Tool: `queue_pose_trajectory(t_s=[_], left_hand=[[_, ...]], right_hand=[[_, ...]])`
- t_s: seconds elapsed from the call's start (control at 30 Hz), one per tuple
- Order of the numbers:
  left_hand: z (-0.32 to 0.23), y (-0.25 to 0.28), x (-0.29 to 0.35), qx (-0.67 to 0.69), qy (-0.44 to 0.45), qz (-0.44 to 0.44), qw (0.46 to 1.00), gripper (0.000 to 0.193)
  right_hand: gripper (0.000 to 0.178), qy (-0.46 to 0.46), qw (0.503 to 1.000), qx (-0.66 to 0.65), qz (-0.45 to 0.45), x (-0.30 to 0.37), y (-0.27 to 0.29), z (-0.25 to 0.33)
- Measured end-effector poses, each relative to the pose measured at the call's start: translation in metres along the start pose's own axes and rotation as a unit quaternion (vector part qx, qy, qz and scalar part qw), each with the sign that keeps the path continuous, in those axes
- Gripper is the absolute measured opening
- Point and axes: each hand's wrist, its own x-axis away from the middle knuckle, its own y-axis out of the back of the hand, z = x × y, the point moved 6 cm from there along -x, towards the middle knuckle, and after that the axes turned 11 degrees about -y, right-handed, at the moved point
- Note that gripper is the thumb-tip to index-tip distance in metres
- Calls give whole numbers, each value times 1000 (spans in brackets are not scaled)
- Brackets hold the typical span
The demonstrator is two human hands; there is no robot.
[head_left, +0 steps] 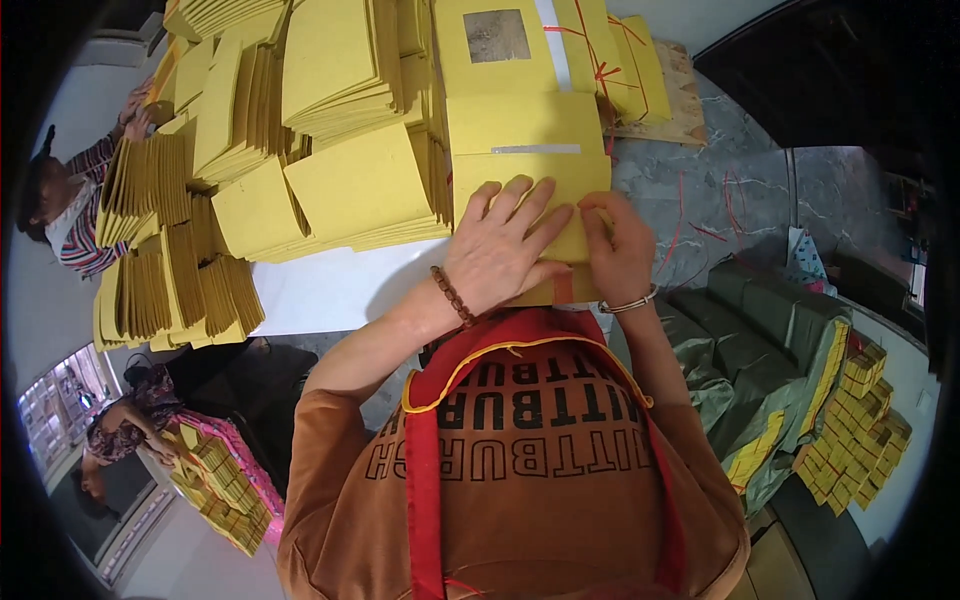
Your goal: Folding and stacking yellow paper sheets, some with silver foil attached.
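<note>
A stack of folded yellow paper [528, 122] lies in front of me at the table's near edge. My left hand [495, 245] is open and lies flat on its top sheet, fingers spread and pointing away from me. At the stack's right edge is my right hand [622, 250], its fingers curled in and the thumb and forefinger close together. What those fingertips hold, if anything, I cannot make out. A short reddish strip [563, 287] shows on the yellow paper just below my hands.
Large piles of folded yellow paper [360, 190] cover the table's left side, above a white surface [345, 285]. Red-tied yellow bundles [635, 75] lie at the far right. Red strings [735, 200] lie on the grey floor. Two people work at left. Dark green covered goods [750, 330] stand at right.
</note>
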Motion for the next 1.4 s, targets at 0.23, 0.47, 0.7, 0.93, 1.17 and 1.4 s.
queue_pose_trajectory(t_s=[0.23, 0.47, 0.7, 0.93, 1.17, 1.4], left_hand=[[6, -3, -7, 17, 10, 50, 999, 63], [13, -22, -2, -2, 31, 50, 998, 65], [15, -26, -2, 17, 45, 69, 996, 70], [15, -25, 2, 16, 35, 27, 999, 65], [35, -23, 12, 167, 75, -7, 983, 68], [32, 7, 25, 264, 63, -157, 950, 69]], right_hand=[[9, -66, 995, -61, 47, -4, -2, -12], [11, -64, 996, -49, 47, -7, -2, -7], [16, -82, 995, 43, 31, 0, 0, 0], [59, 234, 931, 264, 94, 30, -39, 23], [63, 171, 955, 227, 88, 26, -46, 10], [58, 167, 935, 304, 73, 22, -48, 12]])
